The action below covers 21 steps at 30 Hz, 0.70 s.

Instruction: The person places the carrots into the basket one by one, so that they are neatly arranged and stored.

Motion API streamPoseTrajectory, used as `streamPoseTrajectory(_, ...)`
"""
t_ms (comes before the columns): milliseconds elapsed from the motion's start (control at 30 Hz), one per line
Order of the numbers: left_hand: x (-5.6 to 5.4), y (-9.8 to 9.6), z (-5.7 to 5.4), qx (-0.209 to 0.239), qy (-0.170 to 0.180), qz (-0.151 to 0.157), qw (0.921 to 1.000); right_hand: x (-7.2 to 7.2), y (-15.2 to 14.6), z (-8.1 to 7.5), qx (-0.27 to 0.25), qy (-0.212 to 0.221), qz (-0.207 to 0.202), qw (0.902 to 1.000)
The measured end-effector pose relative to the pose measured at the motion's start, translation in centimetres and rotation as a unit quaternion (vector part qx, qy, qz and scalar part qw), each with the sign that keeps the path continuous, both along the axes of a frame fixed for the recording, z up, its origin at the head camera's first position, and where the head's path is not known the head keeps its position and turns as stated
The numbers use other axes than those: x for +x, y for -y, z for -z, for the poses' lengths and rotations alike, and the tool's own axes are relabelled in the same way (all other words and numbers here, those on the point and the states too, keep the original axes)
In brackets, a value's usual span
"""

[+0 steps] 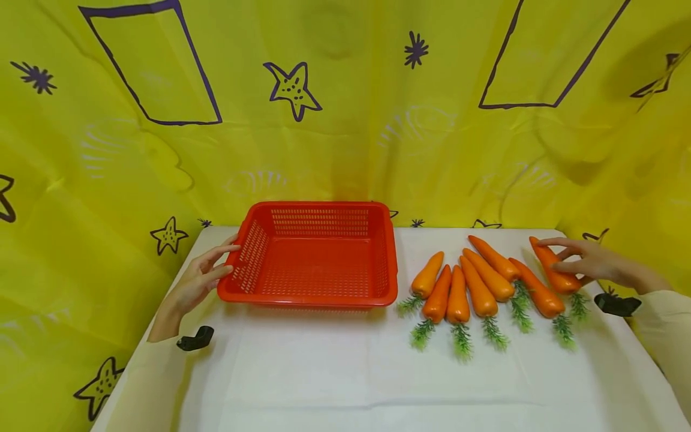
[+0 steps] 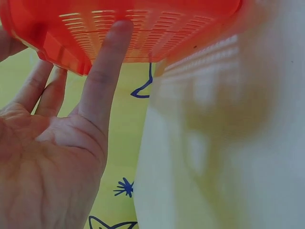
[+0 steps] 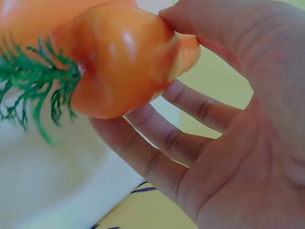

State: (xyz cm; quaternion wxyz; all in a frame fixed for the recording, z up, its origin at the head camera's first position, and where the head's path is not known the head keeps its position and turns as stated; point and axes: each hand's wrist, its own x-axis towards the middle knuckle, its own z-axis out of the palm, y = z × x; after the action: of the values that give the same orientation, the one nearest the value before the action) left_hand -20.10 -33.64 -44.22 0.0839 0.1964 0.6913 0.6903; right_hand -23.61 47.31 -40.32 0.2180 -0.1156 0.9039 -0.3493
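A red plastic basket [image 1: 308, 300] with slotted walls sits on the left part of the table. My left hand [image 1: 197, 279] is at its left side, fingers and thumb fairly straight and touching the rim and outer wall. In the left wrist view, one extended digit [image 2: 102, 71] of that hand lies against the slotted wall [image 2: 167, 24]. My right hand [image 1: 591, 261] pinches the rightmost orange carrot [image 1: 558, 276], thumb on one side and fingers on the other. In the right wrist view its thick end [image 3: 119, 57] and green top [image 3: 38, 76] face the camera.
Several more carrots [image 1: 483, 297] with green tops lie side by side between the basket and my right hand, their tips pointing away. A white cloth [image 1: 324, 372] covers the table. Yellow patterned sheets [image 1: 345, 144] hang behind it and at both sides.
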Motion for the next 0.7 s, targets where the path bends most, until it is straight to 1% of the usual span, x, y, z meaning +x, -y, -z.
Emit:
streamPoseTrajectory(167, 0.0, 0.0, -0.1, -0.008, 0.009, 0.005, 0.9999, -0.3, 1.0, -1.9, 0.022, -0.042, 0.008, 0.9988)
streamPoseTrajectory(367, -0.3, -0.1, -0.3, -0.023, 0.028, 0.004, 0.9993, -0.7, 2.4, -4.4, 0.058, -0.072, 0.011, 0.9957)
streamPoseTrajectory(533, -0.4, 0.0, -0.2, -0.031, 0.033, 0.006, 0.9990, -1.0, 3.8, -6.1, 0.065, -0.074, 0.013, 0.9950)
streamPoseTrajectory(700, -0.2, 0.3, -0.1, -0.038, 0.031, 0.003, 0.9988, -1.3, 5.2, -6.9, 0.055, -0.078, 0.010, 0.9954)
